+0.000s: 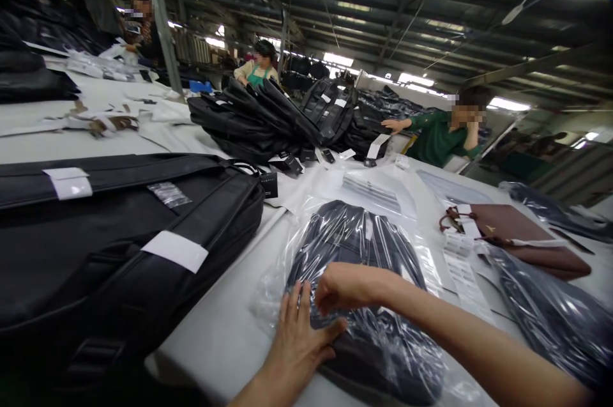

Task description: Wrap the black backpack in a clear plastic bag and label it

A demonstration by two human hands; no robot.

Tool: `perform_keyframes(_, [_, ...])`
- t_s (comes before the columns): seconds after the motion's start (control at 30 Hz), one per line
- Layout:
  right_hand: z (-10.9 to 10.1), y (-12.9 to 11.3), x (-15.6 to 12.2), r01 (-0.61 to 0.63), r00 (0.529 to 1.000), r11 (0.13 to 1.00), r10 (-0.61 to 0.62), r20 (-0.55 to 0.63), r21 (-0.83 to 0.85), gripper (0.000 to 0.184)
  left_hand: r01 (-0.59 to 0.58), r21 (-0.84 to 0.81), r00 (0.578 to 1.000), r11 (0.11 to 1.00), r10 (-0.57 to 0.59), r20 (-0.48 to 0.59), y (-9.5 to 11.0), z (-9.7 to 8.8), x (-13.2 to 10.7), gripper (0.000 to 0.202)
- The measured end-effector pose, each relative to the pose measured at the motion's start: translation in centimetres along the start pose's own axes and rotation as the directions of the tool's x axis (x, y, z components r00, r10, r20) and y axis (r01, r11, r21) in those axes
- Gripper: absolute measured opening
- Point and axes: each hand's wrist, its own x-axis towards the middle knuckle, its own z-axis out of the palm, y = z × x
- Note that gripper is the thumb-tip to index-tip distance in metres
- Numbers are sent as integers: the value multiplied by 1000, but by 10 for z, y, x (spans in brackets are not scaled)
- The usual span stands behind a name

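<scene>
A dark backpack (349,228) lies on the white table in a clear plastic bag (280,285), directly before me. Spread across the lower left of the bag, my left hand (299,340) rests with its fingers apart on the plastic. My right hand (338,289) is bent at the wrist over the middle of the backpack, its fingers curled down and in. What those fingers hold, if anything, is hidden behind the hand. To the left lies a big black backpack (119,228) with white paper wraps on its straps and a black tag (269,184).
Black backpacks (268,116) are piled across the table. A brown handbag (522,231) and another plastic-wrapped bag (555,305) lie at right. A person in green (433,138) sits beyond the table; another person (261,65) is behind the pile. A metal post (160,20) rises at left.
</scene>
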Motion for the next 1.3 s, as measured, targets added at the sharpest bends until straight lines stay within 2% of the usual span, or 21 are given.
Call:
perform_keyframes(0.1, [4, 7, 18, -48, 998, 994, 51, 27, -95, 18, 21, -40, 1000, 999, -21, 1, 0, 1, 0, 77])
perform_keyframes(0.27, [10, 19, 37, -114, 992, 974, 122, 29, -194, 8, 30, -57, 999, 998, -32, -23, -2, 7, -4, 73])
perform_keyframes(0.5, [9, 32, 46, -128, 985, 978, 145, 92, -165, 5, -4, -15, 993, 1000, 2, -121, -9, 21, -8, 75])
perform_keyframes(0.57, [10, 46, 45, -185, 982, 969, 190, 19, -163, 15, -2, -3, 989, 1000, 1, -149, -10, 24, -7, 75])
perform_keyframes(0.63, [11, 64, 41, -281, 955, 949, 263, -134, -139, 32, 1, 12, 984, 1000, 2, -180, -9, 25, -7, 77])
perform_keyframes(0.7, [13, 79, 33, -379, 891, 924, 347, -294, -58, 41, 7, 25, 979, 1000, -2, -202, -8, 25, -6, 78])
perform_keyframes(0.73, [14, 82, 26, -411, 856, 912, 380, -351, -14, 40, 19, 23, 979, 1000, -14, -204, -7, 25, -5, 77])
perform_keyframes(0.83, [23, 74, 5, -438, 742, 890, 436, -510, 126, 24, 70, -13, 979, 997, -72, -190, -5, 23, -4, 73])
perform_keyframes(0.9, [38, 56, -4, -361, 696, 905, 422, -580, 225, 19, 63, -26, 980, 998, -66, -188, -4, 23, -4, 71])
perform_keyframes(1.0, [69, 30, -2, -232, 706, 907, 406, -580, 352, 13, 54, -10, 982, 998, -55, -180, -2, 23, -3, 70])
perform_keyframes(1.1, [94, 22, 9, -209, 698, 882, 438, -567, 423, 14, 82, -44, 987, 996, -88, -135, -1, 20, -4, 65])
perform_keyframes(1.17, [99, 24, 13, -200, 694, 880, 438, -571, 431, 19, 50, -105, 992, 993, -61, -106, -3, 12, -6, 55])
perform_keyframes(1.23, [96, 27, 13, -191, 722, 892, 411, -557, 410, 24, -21, -193, 996, 981, 4, -89, -11, 1, -10, 42])
perform_keyframes(1.3, [91, 27, 9, -198, 747, 904, 390, -538, 379, 28, -60, -290, 991, 955, 23, -129, -23, -10, -15, 38])
